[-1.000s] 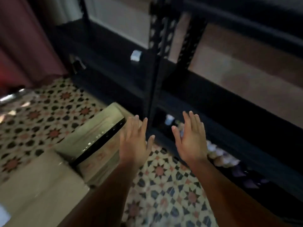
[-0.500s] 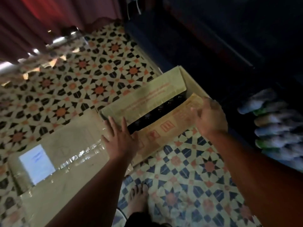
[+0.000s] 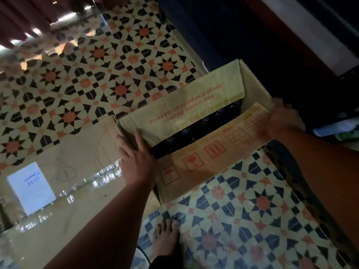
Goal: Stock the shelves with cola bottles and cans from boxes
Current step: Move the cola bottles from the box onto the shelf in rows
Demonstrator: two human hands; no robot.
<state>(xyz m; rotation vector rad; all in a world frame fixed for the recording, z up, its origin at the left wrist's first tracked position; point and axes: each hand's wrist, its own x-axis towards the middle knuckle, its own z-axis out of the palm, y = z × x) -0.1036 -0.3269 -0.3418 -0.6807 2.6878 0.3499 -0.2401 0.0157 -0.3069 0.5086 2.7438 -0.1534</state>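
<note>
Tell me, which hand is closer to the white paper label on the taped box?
Left. The left hand rests on the open box's end, right beside the taped box bearing the white label. The right hand holds the open box's far end, well away.

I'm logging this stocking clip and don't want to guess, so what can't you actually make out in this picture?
Head view only:
- Bottles: only dark tops show in the gap; the box flaps hide how many and what kind.
- Right hand: motion-blurred at the box's far end, so its hold is unclear.
- Shelves: too dark to see contents.
- White label on the taped box: handwriting upside down, not readable.
- Left hand: lies flat on the flap, fingers straight.
</note>
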